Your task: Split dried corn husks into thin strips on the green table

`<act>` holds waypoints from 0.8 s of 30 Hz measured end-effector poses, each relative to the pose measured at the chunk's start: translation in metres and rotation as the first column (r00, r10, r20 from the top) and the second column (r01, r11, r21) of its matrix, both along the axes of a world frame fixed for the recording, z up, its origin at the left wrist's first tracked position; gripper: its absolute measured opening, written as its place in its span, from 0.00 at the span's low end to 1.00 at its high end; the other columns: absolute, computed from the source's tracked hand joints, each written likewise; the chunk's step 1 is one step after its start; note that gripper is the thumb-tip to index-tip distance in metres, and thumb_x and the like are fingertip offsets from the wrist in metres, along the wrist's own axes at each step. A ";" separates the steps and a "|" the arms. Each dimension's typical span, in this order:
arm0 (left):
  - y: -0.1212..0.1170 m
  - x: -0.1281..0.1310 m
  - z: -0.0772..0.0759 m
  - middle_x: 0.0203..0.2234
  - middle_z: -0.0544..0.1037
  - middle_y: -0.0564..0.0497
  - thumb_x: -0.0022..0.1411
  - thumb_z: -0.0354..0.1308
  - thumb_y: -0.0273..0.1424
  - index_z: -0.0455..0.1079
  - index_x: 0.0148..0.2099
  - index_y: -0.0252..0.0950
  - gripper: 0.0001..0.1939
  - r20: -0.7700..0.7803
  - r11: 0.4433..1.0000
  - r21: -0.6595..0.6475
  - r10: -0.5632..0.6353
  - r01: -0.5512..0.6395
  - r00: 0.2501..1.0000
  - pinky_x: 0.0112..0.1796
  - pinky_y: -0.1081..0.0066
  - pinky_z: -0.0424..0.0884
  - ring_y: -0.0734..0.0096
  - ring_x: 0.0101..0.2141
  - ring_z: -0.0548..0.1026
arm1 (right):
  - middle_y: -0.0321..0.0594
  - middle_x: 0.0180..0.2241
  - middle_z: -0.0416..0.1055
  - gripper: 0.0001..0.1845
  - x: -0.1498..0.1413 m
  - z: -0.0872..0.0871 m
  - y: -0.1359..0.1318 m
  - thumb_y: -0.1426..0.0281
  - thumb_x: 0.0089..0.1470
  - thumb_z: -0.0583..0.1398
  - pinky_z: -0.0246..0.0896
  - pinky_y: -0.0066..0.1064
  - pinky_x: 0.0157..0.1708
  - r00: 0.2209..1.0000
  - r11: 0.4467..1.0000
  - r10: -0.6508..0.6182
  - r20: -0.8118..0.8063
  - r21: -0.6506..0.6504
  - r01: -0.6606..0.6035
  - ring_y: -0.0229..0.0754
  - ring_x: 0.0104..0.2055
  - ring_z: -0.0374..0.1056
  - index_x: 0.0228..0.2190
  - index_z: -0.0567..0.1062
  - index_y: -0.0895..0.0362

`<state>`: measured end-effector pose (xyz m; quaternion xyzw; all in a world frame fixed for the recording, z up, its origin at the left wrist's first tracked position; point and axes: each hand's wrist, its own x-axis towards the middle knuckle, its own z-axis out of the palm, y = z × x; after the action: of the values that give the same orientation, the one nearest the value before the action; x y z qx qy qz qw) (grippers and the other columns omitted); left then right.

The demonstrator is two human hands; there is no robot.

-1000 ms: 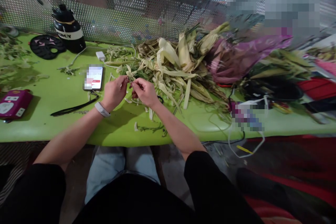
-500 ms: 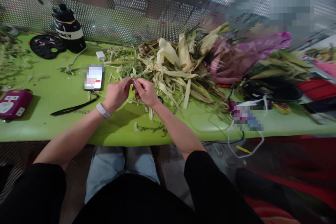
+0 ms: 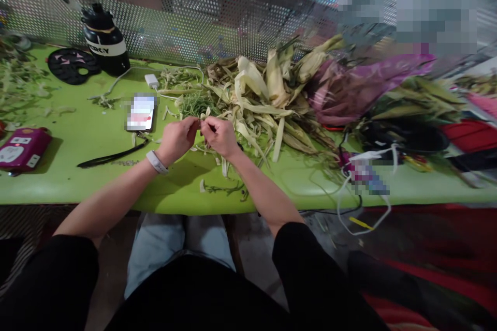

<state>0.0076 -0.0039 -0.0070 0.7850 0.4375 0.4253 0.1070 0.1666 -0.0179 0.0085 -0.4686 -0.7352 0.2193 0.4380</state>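
Over the middle of the green table [image 3: 104,186], my left hand [image 3: 177,138] and my right hand [image 3: 220,137] meet at their fingertips. Both are closed in a pinch. A small pale piece, perhaps of husk, shows at the fingertips, but the fingers cover most of it and its kind is unclear. Just behind them lies a heap of thin green shreds [image 3: 196,105]. Dry corn husks [image 3: 277,83] are piled to the right, some with pale strips hanging toward my right hand. A thin green stem [image 3: 221,189] lies in front, near the table's edge.
Left of my hands lie a phone [image 3: 142,113] with a black strap [image 3: 112,158], a purple power strip [image 3: 25,150] and a black mask [image 3: 73,65]. A black bottle [image 3: 105,41] stands by the perforated metal screen [image 3: 174,15]. Rightward are a pink plastic bag [image 3: 349,88] and white cables [image 3: 382,212].
My hands stay together at nearly the same spot, with the fingers slightly shifted. The whole view has moved a little, so the table things appear slightly farther right.
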 end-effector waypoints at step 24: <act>0.019 -0.003 -0.005 0.28 0.82 0.45 0.62 0.59 0.30 0.74 0.33 0.31 0.07 0.546 0.875 -0.435 0.069 0.212 0.835 0.36 0.69 0.76 0.66 0.33 0.81 | 0.43 0.38 0.76 0.15 -0.001 -0.011 0.008 0.63 0.68 0.50 0.56 0.30 0.33 0.824 0.975 -0.207 0.527 0.179 0.130 0.42 0.37 0.70 0.37 0.74 0.56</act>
<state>0.0046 0.0150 -0.0116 0.5960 0.4491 0.5050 0.4336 0.1653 -0.0100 -0.0028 -0.5438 -0.7977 -0.0123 0.2603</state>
